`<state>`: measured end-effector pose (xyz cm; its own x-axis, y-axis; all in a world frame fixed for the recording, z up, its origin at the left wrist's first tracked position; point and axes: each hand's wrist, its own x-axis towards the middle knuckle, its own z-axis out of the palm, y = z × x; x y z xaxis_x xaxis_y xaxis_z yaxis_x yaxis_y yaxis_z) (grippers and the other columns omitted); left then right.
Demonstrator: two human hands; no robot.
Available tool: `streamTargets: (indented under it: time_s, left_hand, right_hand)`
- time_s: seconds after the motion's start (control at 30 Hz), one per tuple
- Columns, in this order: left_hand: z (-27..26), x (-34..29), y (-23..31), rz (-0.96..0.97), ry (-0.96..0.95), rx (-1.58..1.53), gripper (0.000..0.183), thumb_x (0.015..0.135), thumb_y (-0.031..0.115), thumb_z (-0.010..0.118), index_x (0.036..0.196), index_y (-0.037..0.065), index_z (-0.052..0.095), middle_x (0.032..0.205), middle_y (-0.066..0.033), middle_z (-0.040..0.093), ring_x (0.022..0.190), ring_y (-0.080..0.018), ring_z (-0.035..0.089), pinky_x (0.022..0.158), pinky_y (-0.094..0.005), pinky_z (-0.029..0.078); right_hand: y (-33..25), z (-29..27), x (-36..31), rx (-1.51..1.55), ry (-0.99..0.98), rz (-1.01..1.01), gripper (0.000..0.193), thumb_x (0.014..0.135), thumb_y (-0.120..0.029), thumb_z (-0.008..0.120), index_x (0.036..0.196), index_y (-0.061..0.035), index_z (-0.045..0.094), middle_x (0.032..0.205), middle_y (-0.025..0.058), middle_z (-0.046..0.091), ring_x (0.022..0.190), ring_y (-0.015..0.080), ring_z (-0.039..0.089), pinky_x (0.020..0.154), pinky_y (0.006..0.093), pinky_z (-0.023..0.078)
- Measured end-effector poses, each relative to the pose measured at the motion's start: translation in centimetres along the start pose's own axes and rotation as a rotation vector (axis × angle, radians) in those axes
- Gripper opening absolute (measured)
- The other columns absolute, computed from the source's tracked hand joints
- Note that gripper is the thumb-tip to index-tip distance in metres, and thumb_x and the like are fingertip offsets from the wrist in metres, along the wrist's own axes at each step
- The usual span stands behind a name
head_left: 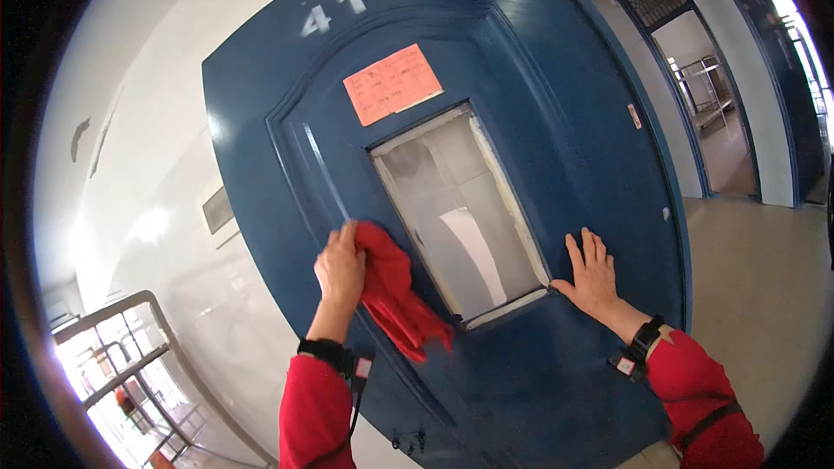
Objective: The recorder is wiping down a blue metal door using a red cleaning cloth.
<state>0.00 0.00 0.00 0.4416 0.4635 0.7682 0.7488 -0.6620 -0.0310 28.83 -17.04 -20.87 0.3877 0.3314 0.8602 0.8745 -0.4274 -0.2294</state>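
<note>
White wall (148, 152) left of blue door (556, 78), floor (738, 274) right; on door, pink sheet (393, 84); before door, red cloth (393, 295) clasped in left hand (340, 269), partly masking door; right hand (595, 282) empty, fingers spread.

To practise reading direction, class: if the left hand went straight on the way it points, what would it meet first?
Probably the lower left of the pink paper sheet on the blue door: the left hand, gripping a red cloth, points up toward it. Depth to the door is unclear.

Left fingers (348, 237) grip a red cloth (391, 291) hanging beside them, right fingers (590, 248) spread over a blue door (556, 174), its window (452, 195) between.
</note>
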Motion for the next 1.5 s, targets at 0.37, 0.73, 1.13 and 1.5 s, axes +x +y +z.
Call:
streamTargets:
  time_s: [0.37,0.73,1.13,1.5]
  left_hand:
    - [9.3,-0.9,0.6,0.345,0.606,-0.153,0.068,0.064,-0.01,0.055,0.129,0.005,0.041,0.136,-0.0185,0.036,0.128,-0.0368,0.033,0.103,-0.0453,0.03]
    - [9.5,-3.8,-2.0,0.606,0.426,0.062,0.052,0.07,-0.001,0.056,0.121,0.009,0.05,0.137,-0.0198,0.036,0.129,-0.0354,0.034,0.101,-0.0452,0.033]
    - [10.6,-1.4,0.3,0.172,0.729,-0.235,0.068,0.064,-0.008,0.054,0.13,0.004,0.041,0.137,-0.019,0.035,0.129,-0.0354,0.032,0.105,-0.0446,0.027]
    - [13.7,-7.1,-1.1,0.521,0.41,-0.185,0.068,0.057,-0.007,0.06,0.124,0.005,0.048,0.139,-0.0207,0.033,0.131,-0.0375,0.029,0.105,-0.0475,0.026]
  right_hand:
    - [-0.5,-0.9,0.1,-0.016,-0.016,-0.019,0.081,0.074,-0.033,0.07,0.137,-0.0043,0.027,0.139,0.0269,0.023,0.126,0.043,0.026,0.091,0.0544,0.036]
    - [0.1,-0.4,-0.6,-0.06,0.002,-0.07,0.078,0.074,-0.031,0.069,0.135,-0.0029,0.029,0.137,0.0272,0.024,0.125,0.0427,0.027,0.089,0.0533,0.038]
    - [0.3,1.1,-0.9,-0.009,0.009,-0.048,0.08,0.074,-0.035,0.069,0.137,-0.0058,0.028,0.141,0.0262,0.019,0.128,0.043,0.022,0.091,0.0573,0.032]
    - [0.3,2.3,-1.1,-0.049,0.109,-0.087,0.081,0.072,-0.034,0.07,0.136,-0.004,0.03,0.14,0.0277,0.02,0.128,0.0432,0.023,0.092,0.0552,0.029]
